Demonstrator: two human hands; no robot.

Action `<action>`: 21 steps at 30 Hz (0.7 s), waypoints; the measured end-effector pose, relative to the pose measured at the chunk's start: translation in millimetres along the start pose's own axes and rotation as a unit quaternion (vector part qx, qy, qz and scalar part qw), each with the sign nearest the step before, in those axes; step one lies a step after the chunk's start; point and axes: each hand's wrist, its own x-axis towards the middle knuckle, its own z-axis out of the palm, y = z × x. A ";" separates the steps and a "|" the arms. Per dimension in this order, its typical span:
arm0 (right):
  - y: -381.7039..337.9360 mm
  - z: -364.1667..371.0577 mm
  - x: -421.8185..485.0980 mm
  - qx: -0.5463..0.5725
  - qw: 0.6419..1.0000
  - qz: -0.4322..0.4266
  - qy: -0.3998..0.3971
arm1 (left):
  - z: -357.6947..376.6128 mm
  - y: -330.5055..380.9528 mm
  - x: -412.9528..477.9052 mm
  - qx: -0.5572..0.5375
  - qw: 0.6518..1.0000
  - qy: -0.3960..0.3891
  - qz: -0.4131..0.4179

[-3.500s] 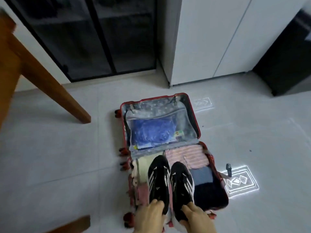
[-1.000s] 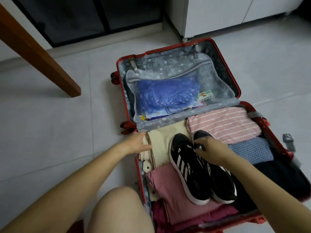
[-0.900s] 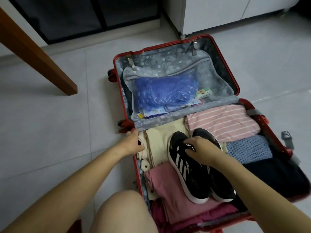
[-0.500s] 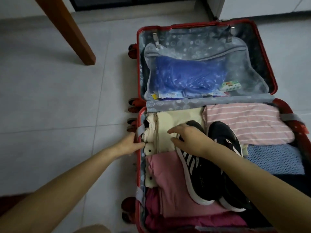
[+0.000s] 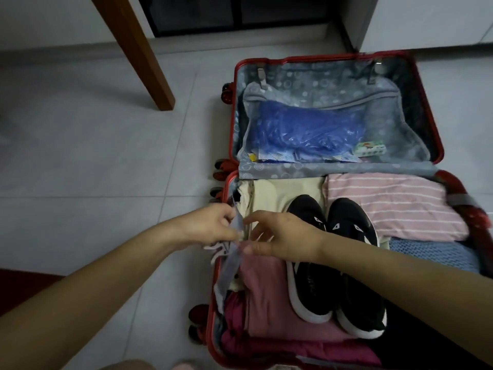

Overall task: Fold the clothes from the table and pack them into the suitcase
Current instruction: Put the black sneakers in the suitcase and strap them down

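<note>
You are pinching the grey strap (image 5: 232, 265) with your left hand (image 5: 210, 225) at the near-left rim of the suitcase (image 5: 320, 57). Your right hand (image 5: 285, 236) is meeting it with the thumb tip against the webbing and the fingers half curled; whether it is truly gripping cannot be told. The strap is looking thin, limp and light, so it is likely going to twist and slide; take it flat, close to its free end. The folded clothes are lying in the near half: a cream piece (image 5: 280, 193), a striped pink one (image 5: 394, 204), a blue knit (image 5: 432, 255) and a plain pink one (image 5: 264, 297). All are soft and will probably be giving way under pressure. The black shoes (image 5: 320, 289) are sitting on top, stiffer and likely heavier, so they are probably helping to hold the stack down. The far half is holding a blue bag (image 5: 306, 129) behind mesh. The case is lying on the pale tiled floor (image 5: 93, 169); only a wooden leg (image 5: 138, 49), presumably of the surface, is showing, with a white cabinet (image 5: 426, 20) behind.
</note>
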 end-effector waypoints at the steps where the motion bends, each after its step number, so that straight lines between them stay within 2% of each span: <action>1: 0.1 -1.4 -7.0 0.044 0.999 0.018 -0.004 | 8.6 14.5 1.7 -0.002 1.000 -0.003 -0.003; 3: 5.3 -0.4 -20.4 0.091 0.995 0.050 -0.005 | 25.2 40.2 5.4 -0.050 0.998 -0.034 -0.026; 5: 17.3 4.5 -28.1 0.117 0.989 0.090 0.020 | 37.0 55.0 10.9 -0.145 0.985 -0.066 -0.060; 7: 29.3 12.8 -31.4 0.172 0.974 0.133 0.061 | 42.0 60.1 15.4 -0.225 0.969 -0.060 -0.087; 8: 34.0 17.4 -32.5 0.211 0.963 0.147 0.079 | 44.1 59.4 19.8 -0.226 0.969 -0.044 -0.088; 10: 42.4 25.9 -34.4 0.296 0.935 0.161 0.105 | 51.7 55.2 23.5 -0.156 0.986 -0.017 -0.051; 12: 47.4 29.0 -36.5 0.374 0.904 0.171 0.119 | 57.9 45.3 24.4 -0.001 1.000 0.001 0.022; 13: 49.1 28.0 -37.8 0.391 0.896 0.174 0.119 | 60.2 39.9 25.6 0.111 0.992 0.004 0.058; 15: 50.9 21.0 -40.4 0.397 0.895 0.172 0.108 | 69.6 31.7 29.2 0.291 0.949 0.031 0.118; 16: 50.3 15.1 -42.8 0.388 0.900 0.172 0.103 | 74.7 30.5 30.8 0.319 0.934 0.057 0.149; 18: 53.4 -0.1 -51.1 0.357 0.910 0.180 0.111 | 79.4 32.2 35.6 0.304 0.923 0.120 0.201; 21: 74.5 -35.7 -79.9 0.330 0.911 0.203 0.141 | 76.6 36.0 46.9 0.280 0.922 0.170 0.205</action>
